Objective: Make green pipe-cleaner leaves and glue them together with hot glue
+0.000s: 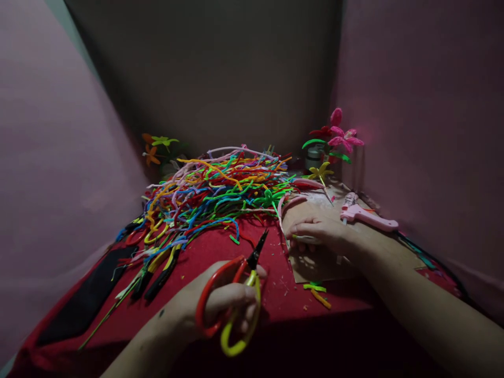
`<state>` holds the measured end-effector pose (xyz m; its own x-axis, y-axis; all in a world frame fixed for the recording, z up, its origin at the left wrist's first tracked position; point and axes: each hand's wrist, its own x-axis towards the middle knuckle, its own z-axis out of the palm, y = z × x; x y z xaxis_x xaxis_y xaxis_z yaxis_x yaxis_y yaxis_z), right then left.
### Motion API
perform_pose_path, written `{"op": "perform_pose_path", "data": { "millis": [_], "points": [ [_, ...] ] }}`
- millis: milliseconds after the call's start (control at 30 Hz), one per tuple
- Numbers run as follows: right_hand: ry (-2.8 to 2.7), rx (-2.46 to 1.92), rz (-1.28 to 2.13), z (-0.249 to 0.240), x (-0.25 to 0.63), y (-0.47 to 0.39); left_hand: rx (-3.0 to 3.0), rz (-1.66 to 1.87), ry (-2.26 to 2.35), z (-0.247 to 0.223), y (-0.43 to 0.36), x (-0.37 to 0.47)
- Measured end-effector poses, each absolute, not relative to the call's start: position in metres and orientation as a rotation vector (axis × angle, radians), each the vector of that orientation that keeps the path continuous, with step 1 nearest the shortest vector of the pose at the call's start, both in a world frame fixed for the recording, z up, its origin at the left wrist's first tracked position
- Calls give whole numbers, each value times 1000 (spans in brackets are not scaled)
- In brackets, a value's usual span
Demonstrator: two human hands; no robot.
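We saw the left hand (pixel 226 298) gripping red-and-yellow scissors (pixel 252 262) near, left of the cardboard (pixel 315 274). Right hand (pixel 328 234) over the cardboard; we couldn't tell its grip. Pipe-cleaner pile (pixel 220 191) lay far left, pink glue gun (pixel 370 217) right.

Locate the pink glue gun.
In the head view, the glue gun lies on the right, at the cardboard's far edge, near the right hand.
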<state>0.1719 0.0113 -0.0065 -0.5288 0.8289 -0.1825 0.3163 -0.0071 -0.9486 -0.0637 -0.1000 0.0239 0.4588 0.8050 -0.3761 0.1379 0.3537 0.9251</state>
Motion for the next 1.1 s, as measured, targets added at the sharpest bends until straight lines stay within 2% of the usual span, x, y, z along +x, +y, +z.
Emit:
{"op": "perform_pose_path", "data": {
  "millis": [133,600,900,1100],
  "points": [
    [-1846,-1185,1577,-7,171,11,1037,553,855,16,-99,-40],
    [-1836,-1326,1515,5,166,6,984,569,879,2,-88,-22],
    [-1721,-1335,1567,2,166,6,1063,633,934,5,-83,-2],
    [-1810,-1293,1508,-1,167,9,1344,570,1034,10,-78,0]
  ]
}}
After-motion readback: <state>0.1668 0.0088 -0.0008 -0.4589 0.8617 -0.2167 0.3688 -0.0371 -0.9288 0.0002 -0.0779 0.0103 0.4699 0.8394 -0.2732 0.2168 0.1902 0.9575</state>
